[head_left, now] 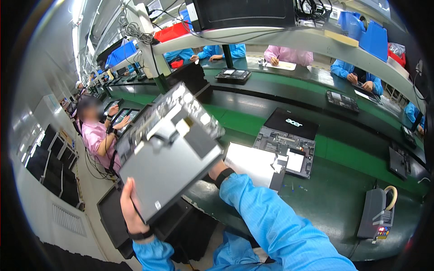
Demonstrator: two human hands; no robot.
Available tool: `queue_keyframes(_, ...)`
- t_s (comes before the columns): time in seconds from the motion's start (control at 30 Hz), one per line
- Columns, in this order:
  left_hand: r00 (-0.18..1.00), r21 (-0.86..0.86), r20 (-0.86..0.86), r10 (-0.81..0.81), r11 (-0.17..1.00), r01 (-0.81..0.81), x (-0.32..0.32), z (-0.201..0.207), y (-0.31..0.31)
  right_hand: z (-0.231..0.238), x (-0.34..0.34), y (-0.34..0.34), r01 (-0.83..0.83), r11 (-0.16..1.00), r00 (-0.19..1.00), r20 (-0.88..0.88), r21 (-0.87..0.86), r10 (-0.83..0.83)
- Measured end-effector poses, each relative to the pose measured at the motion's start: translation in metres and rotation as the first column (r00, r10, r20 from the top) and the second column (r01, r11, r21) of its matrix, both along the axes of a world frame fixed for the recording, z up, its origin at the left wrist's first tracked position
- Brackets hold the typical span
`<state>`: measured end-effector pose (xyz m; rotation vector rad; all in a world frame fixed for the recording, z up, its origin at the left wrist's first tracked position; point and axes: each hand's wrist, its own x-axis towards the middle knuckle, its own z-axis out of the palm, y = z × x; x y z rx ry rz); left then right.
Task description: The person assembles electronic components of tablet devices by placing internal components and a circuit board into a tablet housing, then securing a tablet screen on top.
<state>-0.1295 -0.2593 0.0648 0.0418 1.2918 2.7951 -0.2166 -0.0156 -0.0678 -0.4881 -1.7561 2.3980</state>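
Tilted in the air above the bench's left side is an open laptop, with a flat grey panel nearest me and blurred, exposed inner parts beyond it. My left hand grips the panel's near left edge, thumb on the front face and fingers behind. At the right edge, my right hand holds it too, its fingers mostly hidden behind the panel. To the right, on the bench, lies a second opened laptop with a dark lid and bare circuitry. A white sheet-like panel rests beside it, close to my right wrist.
A grey tape dispenser stands at the bench's right. Black trays lie below on the left. Across the green bench, a shelf carries a monitor and bins. A co-worker in pink works at left; others sit opposite.
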Motion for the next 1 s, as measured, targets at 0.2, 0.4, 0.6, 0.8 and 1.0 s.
queue_keyframes(0.2,0.98,0.047,0.196,0.027,0.998,-0.037,0.059,-0.066,-0.018,0.034,0.114,0.068,-0.479,0.645,0.876,-0.373,-0.595,0.306)
queue_keyframes(0.4,0.888,-0.182,0.313,-0.337,0.896,0.405,0.058,-0.089,0.091,0.078,0.259,0.126,0.038,0.998,0.997,-0.065,-0.056,-0.042)
queue_keyframes(0.6,0.647,-0.148,0.354,-0.675,0.643,0.752,0.099,-0.128,0.214,0.032,0.4,0.179,0.54,0.842,0.834,0.139,0.0,-0.535)
queue_keyframes(0.8,0.455,-0.228,0.358,-0.815,0.396,0.889,0.103,-0.143,0.27,0.012,0.449,0.175,0.632,0.691,0.669,0.204,0.35,-0.715)
queue_keyframes(1.0,0.515,-0.737,0.139,-0.846,0.259,0.624,0.108,-0.164,0.277,0.007,0.468,0.172,0.439,0.627,0.625,0.282,0.644,-0.728)
